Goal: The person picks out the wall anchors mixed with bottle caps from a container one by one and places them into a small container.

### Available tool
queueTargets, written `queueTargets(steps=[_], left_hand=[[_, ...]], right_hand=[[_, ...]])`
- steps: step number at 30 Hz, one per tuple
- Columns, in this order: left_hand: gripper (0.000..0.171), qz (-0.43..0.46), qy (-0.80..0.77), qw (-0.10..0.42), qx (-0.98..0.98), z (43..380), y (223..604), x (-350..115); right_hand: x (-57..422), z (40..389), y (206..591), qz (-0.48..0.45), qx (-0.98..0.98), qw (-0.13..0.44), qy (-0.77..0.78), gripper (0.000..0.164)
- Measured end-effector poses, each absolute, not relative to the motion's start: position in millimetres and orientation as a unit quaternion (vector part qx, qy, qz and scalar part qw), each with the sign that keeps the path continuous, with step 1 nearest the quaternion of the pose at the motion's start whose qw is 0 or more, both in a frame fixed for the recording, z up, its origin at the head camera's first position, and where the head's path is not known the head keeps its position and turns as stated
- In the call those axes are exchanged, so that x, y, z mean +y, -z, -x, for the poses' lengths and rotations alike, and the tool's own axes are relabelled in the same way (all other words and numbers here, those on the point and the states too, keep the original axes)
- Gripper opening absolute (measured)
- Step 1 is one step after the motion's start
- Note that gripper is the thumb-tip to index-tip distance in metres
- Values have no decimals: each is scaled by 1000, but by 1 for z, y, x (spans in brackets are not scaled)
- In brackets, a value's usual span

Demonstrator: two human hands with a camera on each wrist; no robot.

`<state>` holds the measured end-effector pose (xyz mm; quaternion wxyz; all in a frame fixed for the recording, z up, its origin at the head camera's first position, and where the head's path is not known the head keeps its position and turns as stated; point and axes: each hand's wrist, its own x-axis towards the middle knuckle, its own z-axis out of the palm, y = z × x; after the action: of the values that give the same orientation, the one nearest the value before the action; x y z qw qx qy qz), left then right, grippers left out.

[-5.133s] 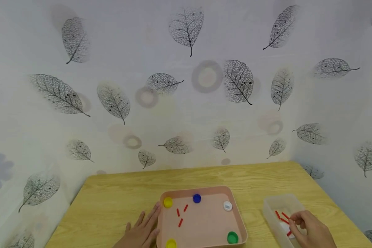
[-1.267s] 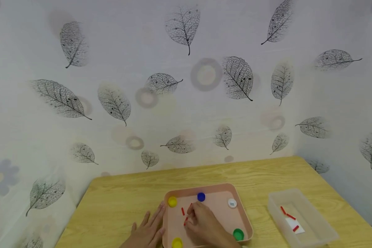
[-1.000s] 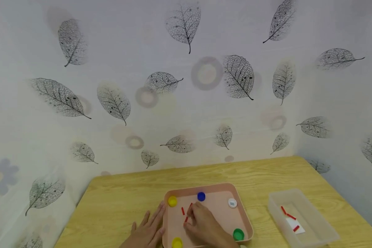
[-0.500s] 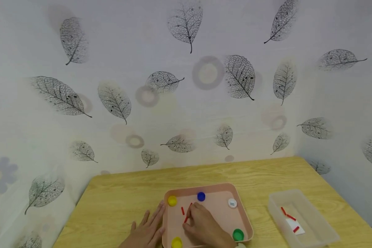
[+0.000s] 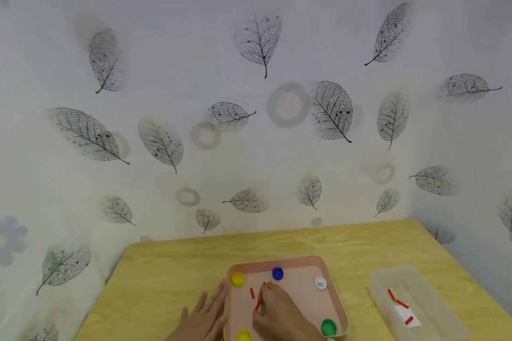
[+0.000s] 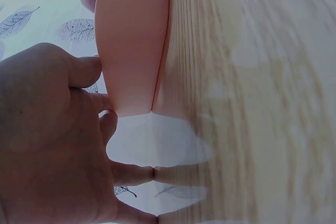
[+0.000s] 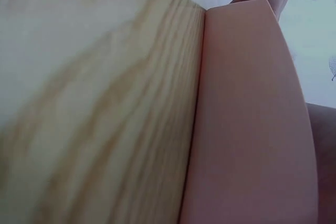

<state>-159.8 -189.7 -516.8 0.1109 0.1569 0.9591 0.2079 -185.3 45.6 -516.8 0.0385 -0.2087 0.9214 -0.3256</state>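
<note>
Right grip (image 5: 279,310) low inside the pink tray (image 5: 303,291), forearm slanting back to the near right. Edges: tray's left wall a little way to the left of that grip; far wall beyond it, behind a blue cap (image 5: 278,273); right wall farther off, open tray floor running from the knuckles to a white cap (image 5: 320,283). Green cap (image 5: 328,327) in the near right corner, near the forearm. Left of the grip, one yellow cap (image 5: 237,279) in the far corner, another yellow cap (image 5: 243,335) nearer, cut by the frame edge. Strip of wood-grain worktop (image 5: 356,284) parts the tray from a translucent container (image 5: 394,272), well to the grip's right, holding red pieces (image 5: 402,303) and a white card (image 5: 415,321). Right grip itself: fingers curled, thumb and forefinger pinching a slim red stick (image 5: 258,306), contact partly hidden by the hand; second stick (image 5: 252,292) just left of the fingertips, third stick (image 5: 264,283) peeking out just beyond. Left grip (image 5: 200,319) outside the tray, left of the other: fingers spread and extended, thumb touching the tray's outer wall, other fingertips down on the worktop by the left wrist view.
</note>
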Motion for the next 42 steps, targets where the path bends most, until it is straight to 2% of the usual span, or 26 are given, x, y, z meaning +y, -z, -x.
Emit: queueTargets(steps=[4, 11, 20, 28, 32, 38, 42], left_hand=[[64, -155, -204, 120, 959, 161, 516, -188], [62, -154, -198, 97, 963, 163, 521, -189], [64, -135, -190, 103, 967, 160, 523, -191], [65, -131, -187, 101, 968, 163, 529, -191], [65, -135, -195, 101, 966, 162, 527, -190], [66, -117, -203, 124, 964, 156, 522, -188], [65, -126, -202, 113, 965, 159, 523, -183]], right_hand=[[48, 182, 517, 190, 915, 57, 351, 15], [57, 181, 516, 204, 913, 26, 353, 19], [70, 174, 506, 191, 906, 35, 376, 16], [90, 168, 499, 209, 899, -14, 386, 17], [100, 164, 494, 193, 902, -14, 386, 16], [118, 158, 489, 195, 902, -76, 378, 18], [136, 153, 482, 175, 895, -46, 407, 19]])
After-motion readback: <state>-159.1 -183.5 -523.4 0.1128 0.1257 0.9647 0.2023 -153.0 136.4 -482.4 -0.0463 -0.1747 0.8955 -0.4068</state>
